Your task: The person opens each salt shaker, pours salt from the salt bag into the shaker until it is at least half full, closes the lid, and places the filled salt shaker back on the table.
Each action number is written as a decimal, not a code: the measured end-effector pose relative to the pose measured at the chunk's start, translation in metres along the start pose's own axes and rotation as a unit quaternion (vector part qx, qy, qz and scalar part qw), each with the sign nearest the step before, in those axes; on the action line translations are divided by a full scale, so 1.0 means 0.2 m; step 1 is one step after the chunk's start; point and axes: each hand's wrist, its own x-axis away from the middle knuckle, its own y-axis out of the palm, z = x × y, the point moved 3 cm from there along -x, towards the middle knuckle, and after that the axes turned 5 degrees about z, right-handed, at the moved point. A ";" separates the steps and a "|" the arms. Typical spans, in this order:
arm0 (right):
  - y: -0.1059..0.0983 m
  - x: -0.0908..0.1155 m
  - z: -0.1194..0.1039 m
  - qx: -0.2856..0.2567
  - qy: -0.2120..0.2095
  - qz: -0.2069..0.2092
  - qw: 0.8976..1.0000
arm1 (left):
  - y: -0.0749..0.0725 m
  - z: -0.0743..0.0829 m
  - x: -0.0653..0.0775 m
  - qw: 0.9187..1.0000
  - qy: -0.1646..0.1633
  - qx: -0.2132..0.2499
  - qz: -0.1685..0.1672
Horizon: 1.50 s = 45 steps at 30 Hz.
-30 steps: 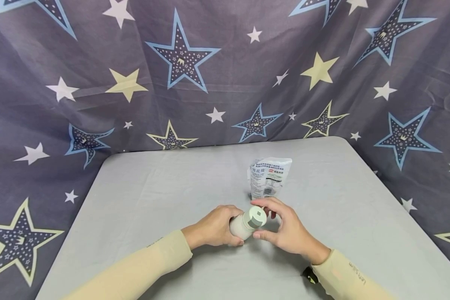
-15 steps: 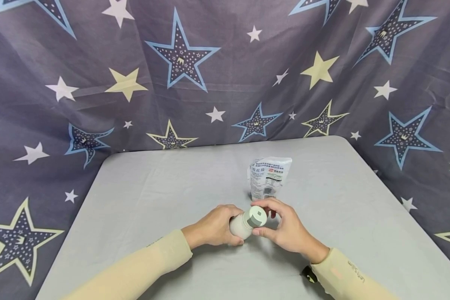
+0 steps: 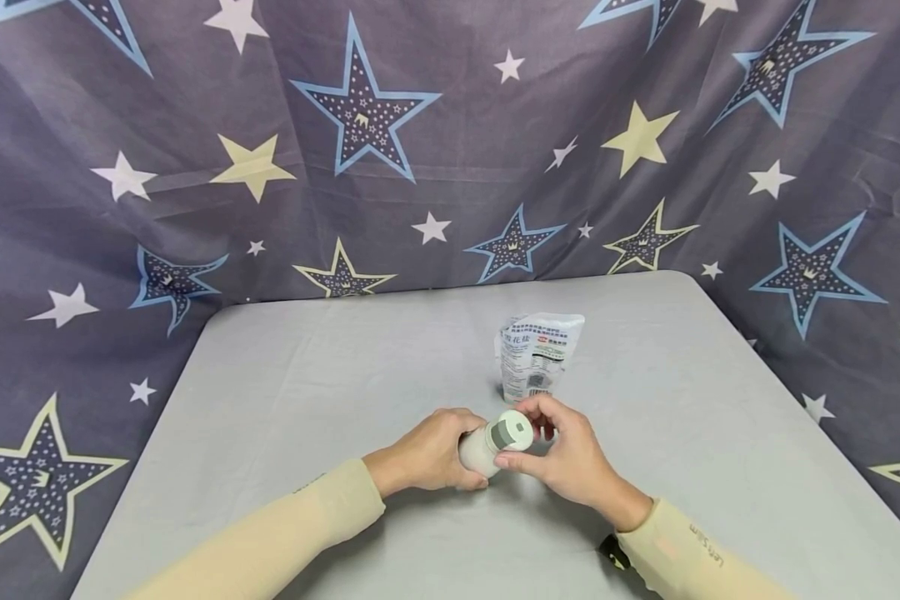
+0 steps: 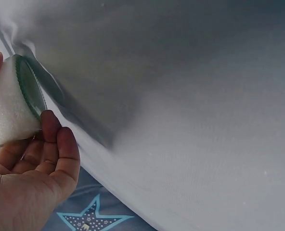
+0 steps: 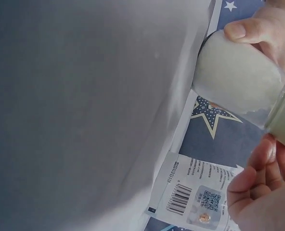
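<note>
A clear glass shaker jar [image 3: 477, 454], filled with white granules, is tilted over the table with its pale green cap [image 3: 522, 428] towards the right. My left hand [image 3: 435, 452] grips the jar's body, fingers and thumb round its side. In the left wrist view the green-edged base of the jar [image 4: 7, 103] shows just above the fingertips. My right hand [image 3: 570, 457] pinches the cap between thumb and fingers. The right wrist view has its fingertips at the cap's lower rim, below the jar's neck [image 5: 272, 103].
A white printed pouch [image 3: 543, 354] stands on the table just beyond my right hand. A small black object [image 3: 613, 552] shows at the right sleeve. Behind the grey tabletop [image 3: 330, 358] hangs a star-patterned curtain [image 3: 450, 142].
The cap has turned a little on the jar, its grey-green patch shifting to the left. My right thumb has moved left along with it. The left hand has kept its hold.
</note>
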 end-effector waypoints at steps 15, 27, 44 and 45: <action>0.02 0.01 0.00 0.028 0.035 0.019 0.999 | 0.01 -0.01 0.00 1.000 -0.003 0.007 -0.003; 0.00 0.01 0.03 0.015 -0.006 -0.012 1.000 | 0.01 -0.01 0.00 1.000 -0.001 -0.002 -0.004; -0.02 0.00 0.00 0.022 -0.056 -0.039 0.997 | 0.00 -0.01 0.00 1.000 -0.001 -0.002 -0.002; -0.02 0.00 0.00 0.022 -0.054 -0.037 0.998 | 0.00 -0.01 0.00 1.000 -0.001 -0.002 -0.002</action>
